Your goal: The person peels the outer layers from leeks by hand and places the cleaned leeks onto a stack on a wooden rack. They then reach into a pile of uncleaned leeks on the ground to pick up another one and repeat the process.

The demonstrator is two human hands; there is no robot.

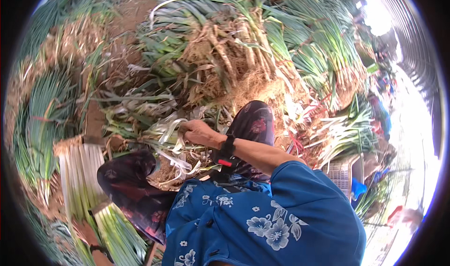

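Observation:
My left hand [84, 232] rests at the lower left on a stack of cleaned leeks [82, 172]. Its fingers look stretched out over the pale green stalks, beside a bundle of leeks with green tops [117, 228]. Between my knees, my right hand [200, 133] is closed, with curled fingers pinching a thin, whitish leek peel [172, 131]. More loose peels [180, 165] hang and lie just below that hand. A dark band with a red patch [226, 154] is around my right wrist.
Ahead lies a big heap of untrimmed leeks with dry, stringy roots [229, 59]. Green leek bundles [49, 111] stand along the left, others [328, 45] at the far right. By my right side are a pale plastic crate [338, 174] and a blue object [358, 189].

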